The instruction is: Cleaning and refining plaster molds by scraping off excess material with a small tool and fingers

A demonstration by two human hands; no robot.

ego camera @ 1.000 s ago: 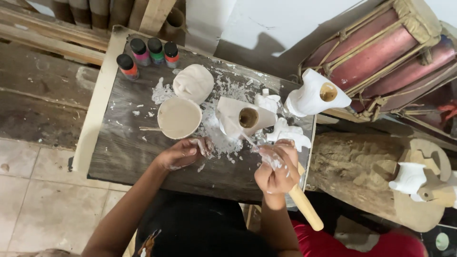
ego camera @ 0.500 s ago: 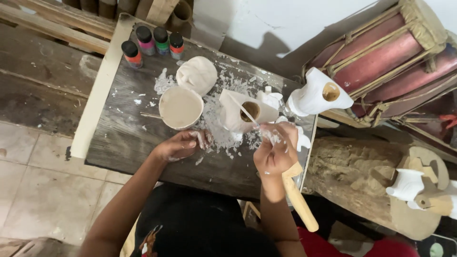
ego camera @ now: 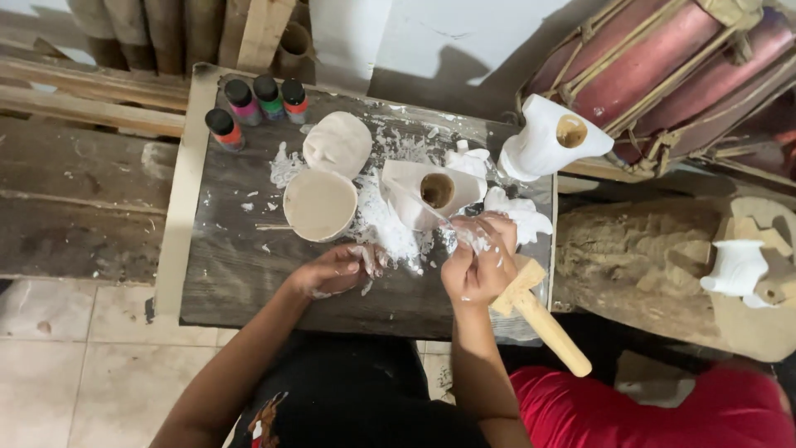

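Setting: dark wooden work board (ego camera: 249, 274) set over rough planks, dusted all over with white plaster crumbs, whitewashed wall behind.

Left hand: left hand (ego camera: 336, 270) lies low on the board just below the round plaster disc (ego camera: 320, 204), fingers curled loosely down into the white scraps; can't really tell if it's pinching anything.

Right hand: right hand (ego camera: 477, 261) is closed around a small white plaster piece (ego camera: 475, 241), held just over the board's right end. Piece is mostly hidden by the fingers.

Main mould: cone-shaped white plaster mould (ego camera: 431, 192) with a round hole lies on its side, right above the right hand, nearly touching it.

Step, my guess: cleaning or trimming bits off that small piece.

Next move: probably needs a gentle grip, since thin plaster looks like it snaps easily.

Other stuff: wooden mallet (ego camera: 539, 319) hanging off the board edge under the right wrist, four paint bottles (ego camera: 255, 106) top left, white mask cast (ego camera: 337, 143), white vase-like cast (ego camera: 551, 137) and a reddish drum (ego camera: 655, 66) to the right.
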